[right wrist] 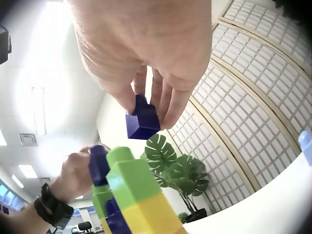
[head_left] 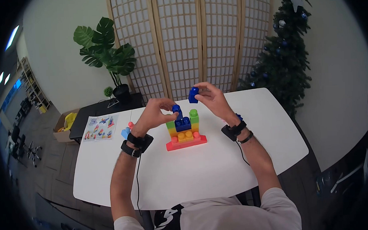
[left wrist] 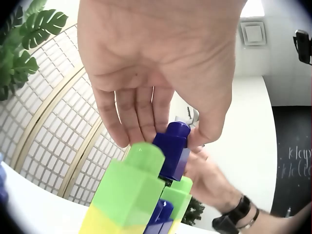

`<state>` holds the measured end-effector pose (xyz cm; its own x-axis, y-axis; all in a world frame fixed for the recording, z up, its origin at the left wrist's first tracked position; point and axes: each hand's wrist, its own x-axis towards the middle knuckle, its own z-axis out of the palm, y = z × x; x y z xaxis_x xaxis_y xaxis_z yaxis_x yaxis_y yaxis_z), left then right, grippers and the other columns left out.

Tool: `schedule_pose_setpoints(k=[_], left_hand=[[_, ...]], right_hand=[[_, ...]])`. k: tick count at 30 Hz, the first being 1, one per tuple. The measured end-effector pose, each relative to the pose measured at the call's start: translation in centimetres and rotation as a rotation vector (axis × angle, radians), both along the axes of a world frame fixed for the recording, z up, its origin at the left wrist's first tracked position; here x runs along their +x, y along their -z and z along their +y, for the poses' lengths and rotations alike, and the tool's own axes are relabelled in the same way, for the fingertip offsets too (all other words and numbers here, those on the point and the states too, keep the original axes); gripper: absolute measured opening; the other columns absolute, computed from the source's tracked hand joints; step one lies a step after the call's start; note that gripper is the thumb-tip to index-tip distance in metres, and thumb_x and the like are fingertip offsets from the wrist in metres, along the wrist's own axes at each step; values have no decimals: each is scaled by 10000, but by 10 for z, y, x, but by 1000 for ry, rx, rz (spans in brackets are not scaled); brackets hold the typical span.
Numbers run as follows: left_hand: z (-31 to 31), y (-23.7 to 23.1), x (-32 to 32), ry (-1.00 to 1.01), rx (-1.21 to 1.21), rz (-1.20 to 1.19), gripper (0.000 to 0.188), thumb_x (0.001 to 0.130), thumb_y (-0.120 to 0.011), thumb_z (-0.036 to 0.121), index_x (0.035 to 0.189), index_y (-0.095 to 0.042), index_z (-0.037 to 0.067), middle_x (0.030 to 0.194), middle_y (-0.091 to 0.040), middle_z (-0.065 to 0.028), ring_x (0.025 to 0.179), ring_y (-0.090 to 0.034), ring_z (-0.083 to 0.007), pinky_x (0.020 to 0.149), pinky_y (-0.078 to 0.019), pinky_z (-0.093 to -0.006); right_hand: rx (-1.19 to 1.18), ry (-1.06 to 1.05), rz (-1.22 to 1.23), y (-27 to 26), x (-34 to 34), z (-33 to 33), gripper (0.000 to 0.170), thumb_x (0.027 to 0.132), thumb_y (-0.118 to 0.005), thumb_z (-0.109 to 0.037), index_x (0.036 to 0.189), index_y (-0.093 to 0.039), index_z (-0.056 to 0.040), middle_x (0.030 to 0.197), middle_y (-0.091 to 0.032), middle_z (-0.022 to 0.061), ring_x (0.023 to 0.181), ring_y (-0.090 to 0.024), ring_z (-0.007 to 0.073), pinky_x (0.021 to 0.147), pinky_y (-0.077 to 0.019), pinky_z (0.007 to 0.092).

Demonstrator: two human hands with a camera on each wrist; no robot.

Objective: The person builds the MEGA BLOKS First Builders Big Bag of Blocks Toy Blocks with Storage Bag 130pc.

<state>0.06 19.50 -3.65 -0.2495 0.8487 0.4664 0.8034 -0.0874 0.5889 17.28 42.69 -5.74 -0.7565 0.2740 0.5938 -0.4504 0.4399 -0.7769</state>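
A toy-block structure stands upright on the white table (head_left: 218, 170). It has a red base (head_left: 187, 144), an orange and yellow middle, and two green-topped columns. Between the columns sits a wide blue block (head_left: 183, 124). My left hand (head_left: 151, 113) pinches a small blue block (left wrist: 170, 155) between thumb and fingers, close over the left green column's top. Higher up and to the right, my right hand (head_left: 214, 101) holds another small blue block (right wrist: 142, 123) by its stud, its flat underside facing down, apart from the structure.
Light blue and pink blocks (head_left: 126, 133) lie behind the left wrist, and a few more blocks (head_left: 238, 116) are partly hidden behind the right wrist. A printed picture sheet (head_left: 99, 128) lies at the table's left. Wrist-camera cables (head_left: 138, 177) trail over the table. A folding screen (head_left: 181, 42) stands behind.
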Motion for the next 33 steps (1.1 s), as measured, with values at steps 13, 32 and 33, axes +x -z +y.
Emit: schedule_pose_setpoints(k=[13, 32, 33], left_hand=[[-4, 56, 2, -64, 32, 13, 406, 813, -895, 215, 1122, -778, -21, 992, -798, -99, 865, -729, -177, 824, -583, -307], [1, 92, 12, 83, 52, -427, 320, 924, -780, 92, 1197, -632, 16, 983, -693, -5, 897, -607, -64, 812, -544, -255], [1, 93, 11, 83, 51, -427, 320, 924, -780, 92, 1197, -632, 16, 983, -693, -5, 897, -607, -64, 812, -544, -255]], right_hand=[[427, -31, -9, 15, 8, -31, 294, 986, -777, -124, 1240, -690, -4, 1207, -727, 131, 1139, -739, 294, 1019, -584, 401], [515, -102, -212, 32, 12, -37, 561, 936, -784, -112, 1429, -523, -59, 1331, -612, 173, 1236, -648, 406, 1057, -543, 455], [515, -101, -216, 32, 12, -37, 567, 928, -792, -103, 1427, -525, -59, 1332, -613, 173, 1236, -649, 407, 1058, -544, 454]])
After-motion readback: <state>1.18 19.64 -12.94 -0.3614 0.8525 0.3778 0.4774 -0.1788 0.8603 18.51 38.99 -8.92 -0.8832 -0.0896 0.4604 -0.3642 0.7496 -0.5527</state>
